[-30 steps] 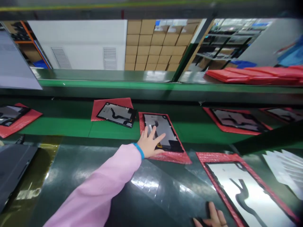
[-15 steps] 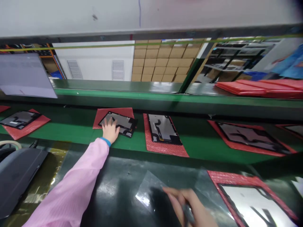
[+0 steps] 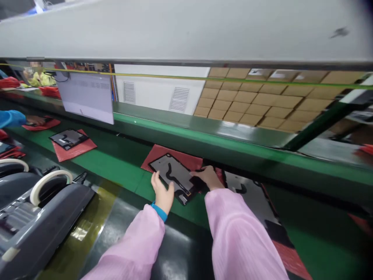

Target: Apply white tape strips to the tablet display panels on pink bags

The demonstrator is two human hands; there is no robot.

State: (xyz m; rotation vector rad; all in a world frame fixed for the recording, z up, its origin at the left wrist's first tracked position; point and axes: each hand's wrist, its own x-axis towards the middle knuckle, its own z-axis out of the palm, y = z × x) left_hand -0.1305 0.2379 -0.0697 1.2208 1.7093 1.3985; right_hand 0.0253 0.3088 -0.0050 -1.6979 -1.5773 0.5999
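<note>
One display panel [image 3: 179, 175], mid-frame, askew, partly on one red bubble pouch [image 3: 155, 151]. Two hands there: left hand [image 3: 163, 195], thumb and fingers spread, by its lower-left edge; right hand [image 3: 209, 177] at right edge, pinch unclear. Lower left: two tape rolls [image 3: 34, 194].

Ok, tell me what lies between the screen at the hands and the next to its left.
In the head view, from left screen to middle screen: part of the left red sheet, green belt, then a corner of the middle red sheet.
</note>
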